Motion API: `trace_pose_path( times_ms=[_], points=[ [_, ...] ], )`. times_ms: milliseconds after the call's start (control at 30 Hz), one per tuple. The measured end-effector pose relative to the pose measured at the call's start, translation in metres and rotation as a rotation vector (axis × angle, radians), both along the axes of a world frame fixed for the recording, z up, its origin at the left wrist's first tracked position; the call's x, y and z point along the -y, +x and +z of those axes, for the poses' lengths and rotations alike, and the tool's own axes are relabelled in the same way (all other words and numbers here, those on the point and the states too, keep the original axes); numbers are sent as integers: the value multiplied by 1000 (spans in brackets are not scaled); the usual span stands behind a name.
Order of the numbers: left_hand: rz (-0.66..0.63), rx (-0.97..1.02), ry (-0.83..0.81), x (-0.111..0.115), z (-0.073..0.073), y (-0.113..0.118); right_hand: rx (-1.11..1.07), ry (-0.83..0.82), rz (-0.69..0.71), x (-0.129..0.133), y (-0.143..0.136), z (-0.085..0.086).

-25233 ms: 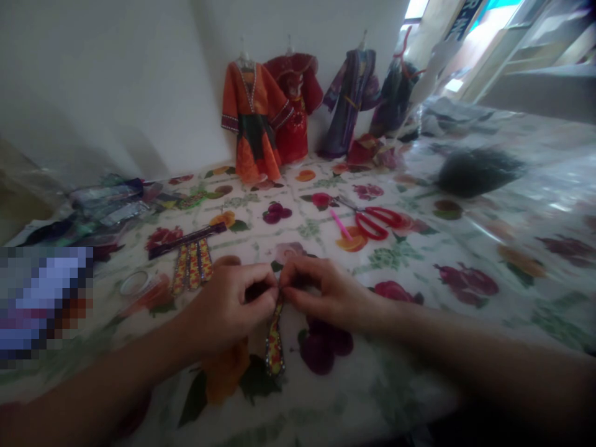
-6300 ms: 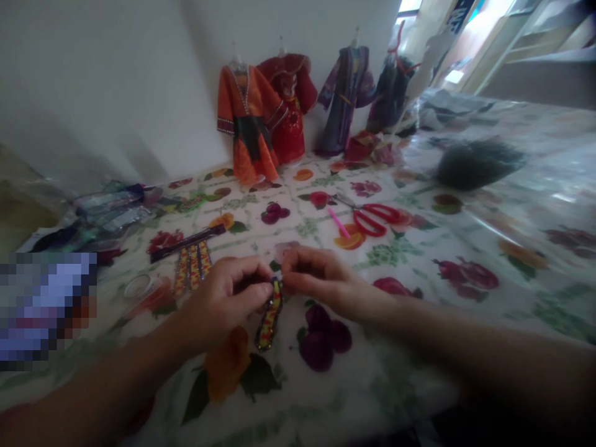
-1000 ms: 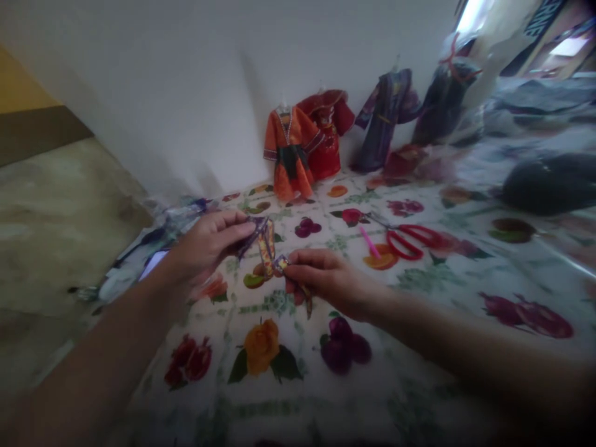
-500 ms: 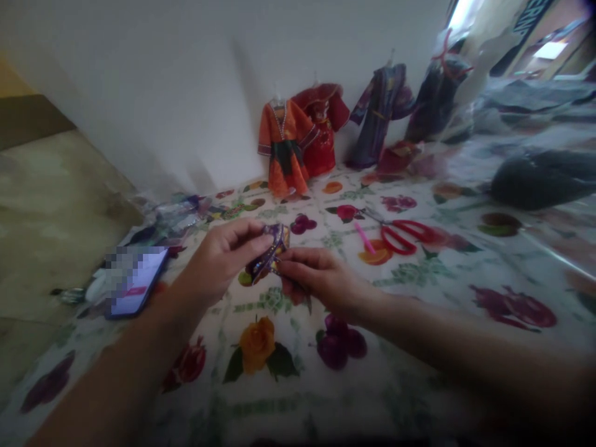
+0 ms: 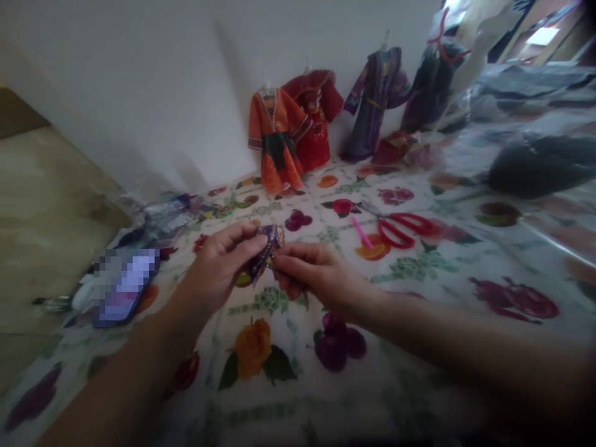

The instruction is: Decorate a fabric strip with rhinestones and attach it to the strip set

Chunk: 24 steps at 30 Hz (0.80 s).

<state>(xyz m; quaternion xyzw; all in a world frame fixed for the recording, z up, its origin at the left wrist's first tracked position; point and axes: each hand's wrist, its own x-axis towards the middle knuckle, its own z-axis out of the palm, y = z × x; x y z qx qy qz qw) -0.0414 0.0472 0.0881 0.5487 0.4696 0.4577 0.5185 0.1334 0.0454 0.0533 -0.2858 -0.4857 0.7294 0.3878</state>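
Observation:
A small piece of purple patterned fabric (image 5: 263,253) with a beaded-looking trim and yellow patches is held up over the table. My left hand (image 5: 228,254) is closed on its upper left side, thumb on top. At the fabric's right edge, the fingertips of my right hand (image 5: 307,267) are pinched together and touch it. A thin, dark, pointed end shows beneath the right palm; what it belongs to is hidden by the fingers. Right of the hands lie red-handled scissors (image 5: 395,230) and a pink stick-like thing (image 5: 361,233).
Doll-sized garments stand along the wall: an orange dress (image 5: 278,149), a red outfit (image 5: 316,143) and a purple robe (image 5: 377,105). At left lies a phone (image 5: 128,288), near plastic-wrapped scraps (image 5: 167,214). A dark bundle (image 5: 542,166) sits at right on the fruit-print tablecloth (image 5: 298,397).
The view has shifted slightly, so the background sits a little higher and further left. Both hands keep their grip at the fabric, which looks tilted a bit differently.

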Motion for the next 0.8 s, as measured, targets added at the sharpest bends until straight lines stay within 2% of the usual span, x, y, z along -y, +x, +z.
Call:
trace_pose_path(
  times_ms=[300, 567, 800],
  points=[
    [70, 103, 61, -7, 4, -6, 57, 64, 1, 2, 3, 3],
    [61, 65, 182, 2, 23, -9, -76, 79, 10, -2, 8, 13],
    [-16, -81, 179, 8, 41, -15, -165, 131, -21, -9, 18, 22]
  ],
)
